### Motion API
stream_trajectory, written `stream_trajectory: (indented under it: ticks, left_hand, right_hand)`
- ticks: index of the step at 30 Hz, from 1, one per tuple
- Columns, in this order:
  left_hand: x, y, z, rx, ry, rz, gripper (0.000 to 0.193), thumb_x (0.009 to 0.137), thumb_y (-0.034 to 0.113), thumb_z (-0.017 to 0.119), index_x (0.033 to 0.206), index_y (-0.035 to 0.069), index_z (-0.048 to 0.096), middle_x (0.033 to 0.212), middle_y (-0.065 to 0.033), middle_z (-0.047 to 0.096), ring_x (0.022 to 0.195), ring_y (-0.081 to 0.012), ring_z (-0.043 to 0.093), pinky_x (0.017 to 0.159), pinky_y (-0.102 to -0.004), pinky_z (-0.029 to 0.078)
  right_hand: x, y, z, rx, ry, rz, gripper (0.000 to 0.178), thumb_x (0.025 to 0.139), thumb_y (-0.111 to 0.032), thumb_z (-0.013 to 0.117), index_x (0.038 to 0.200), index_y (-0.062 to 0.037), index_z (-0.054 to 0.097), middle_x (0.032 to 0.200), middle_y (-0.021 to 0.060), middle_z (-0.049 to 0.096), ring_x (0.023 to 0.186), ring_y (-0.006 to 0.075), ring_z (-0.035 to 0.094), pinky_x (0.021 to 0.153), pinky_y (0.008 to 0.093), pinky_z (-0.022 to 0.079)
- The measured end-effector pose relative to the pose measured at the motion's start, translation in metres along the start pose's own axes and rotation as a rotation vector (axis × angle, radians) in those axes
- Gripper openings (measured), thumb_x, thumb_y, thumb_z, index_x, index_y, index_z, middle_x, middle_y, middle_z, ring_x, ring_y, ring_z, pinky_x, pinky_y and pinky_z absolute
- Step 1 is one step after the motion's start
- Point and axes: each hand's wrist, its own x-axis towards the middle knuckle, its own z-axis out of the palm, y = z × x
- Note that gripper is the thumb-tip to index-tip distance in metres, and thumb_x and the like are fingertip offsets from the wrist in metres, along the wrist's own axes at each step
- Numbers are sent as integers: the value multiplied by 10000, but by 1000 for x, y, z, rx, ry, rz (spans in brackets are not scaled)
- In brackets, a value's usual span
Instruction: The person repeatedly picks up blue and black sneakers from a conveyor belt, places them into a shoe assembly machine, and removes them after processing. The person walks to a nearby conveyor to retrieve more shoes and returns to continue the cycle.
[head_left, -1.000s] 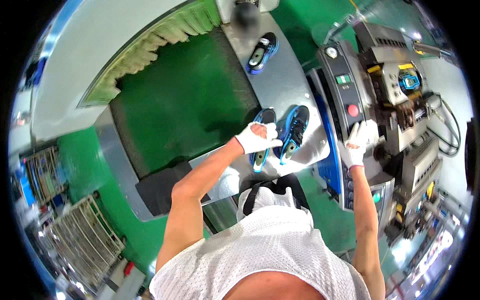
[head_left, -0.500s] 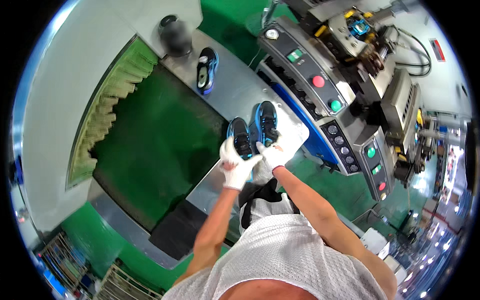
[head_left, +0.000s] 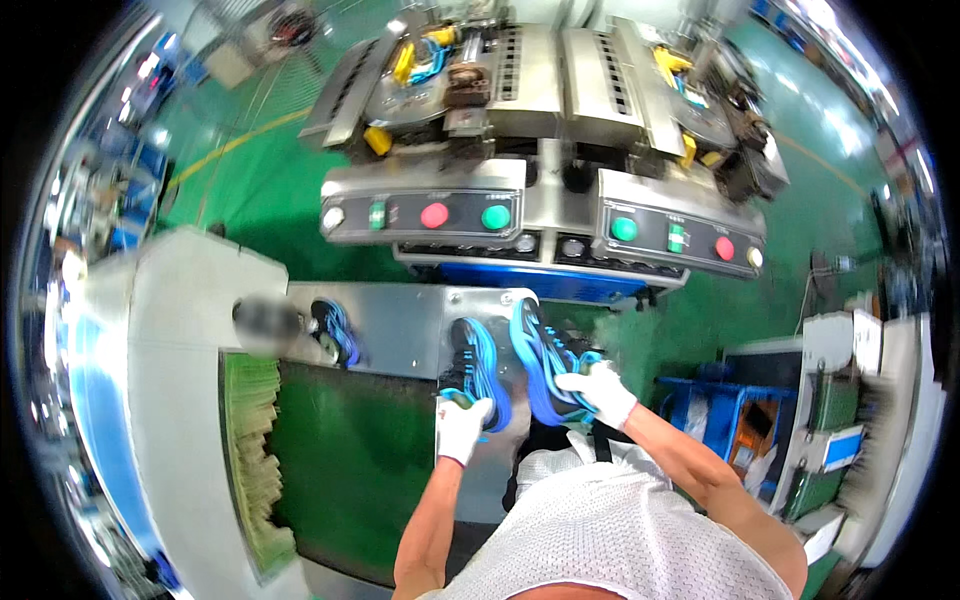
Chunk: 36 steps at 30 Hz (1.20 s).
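In white gloves, each of my hands grips a black sneaker with a blue sole. My left hand [head_left: 464, 424] closes round the heel end of the left sneaker [head_left: 474, 365], whose blue side faces right. At the heel of the other sneaker [head_left: 545, 365], my right hand [head_left: 598, 392] is closed; that shoe leans over so its blue sole edge shows on the left. Both are above the end of a grey metal ledge [head_left: 400, 310]. A third black and blue shoe [head_left: 335, 332] lies farther left on the ledge, beside a blurred dark round object [head_left: 268, 322].
Ahead stands a machine with two control panels [head_left: 425, 205] bearing red and green buttons, over a blue base [head_left: 545, 283]. To the left, a pale housing [head_left: 170, 400] has a fringed green opening [head_left: 250, 450]. A blue cart [head_left: 715, 415] stands at right.
My view has turned toward the machine, which is now straight ahead. Both sneakers have tipped, showing their blue sides, and my hands now grip their heels farther apart.
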Motion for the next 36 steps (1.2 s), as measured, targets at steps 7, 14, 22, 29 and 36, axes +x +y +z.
stream_trajectory:
  ticks: [7,14,22,29,36]
  left_hand:
    - [-84,110,147,270,-497,561,727,743,341,861,1289,-22,547,1205,-185,640,1094,-314,613,981,-434,474]
    - [-187,210,255,776,-691,691,786,739,300,861,1365,-29,518,1335,-179,612,1178,-288,600,1012,-415,479]
    - [-312,289,540,611,-1091,1362,842,730,416,786,1346,-49,450,1279,-295,587,1210,-403,581,1036,-427,458]
    - [-376,239,759,510,-1011,1609,777,830,383,676,1449,-17,429,1386,-295,536,1267,-438,545,1059,-486,436]
    - [-350,238,734,406,-980,1746,798,869,425,677,1470,-6,378,1372,-292,533,1250,-424,557,1041,-479,451]
  right_hand:
    - [-163,24,-116,414,569,-240,709,747,-290,886,1266,62,554,1144,125,675,994,205,653,871,351,558]
    - [-298,32,-164,941,1022,-605,573,798,-106,803,1290,18,537,1169,108,640,997,183,637,885,342,536]
    - [-431,90,-325,498,1908,18,808,785,-315,830,1402,62,469,1289,211,623,1158,313,614,1034,409,462]
    - [-443,127,-497,132,2054,243,886,786,-442,736,1449,50,414,1328,322,583,1259,440,556,1072,458,429]
    - [-444,80,-526,-271,2405,-143,742,863,-336,741,1416,73,460,1411,272,546,1282,387,562,1083,452,431]
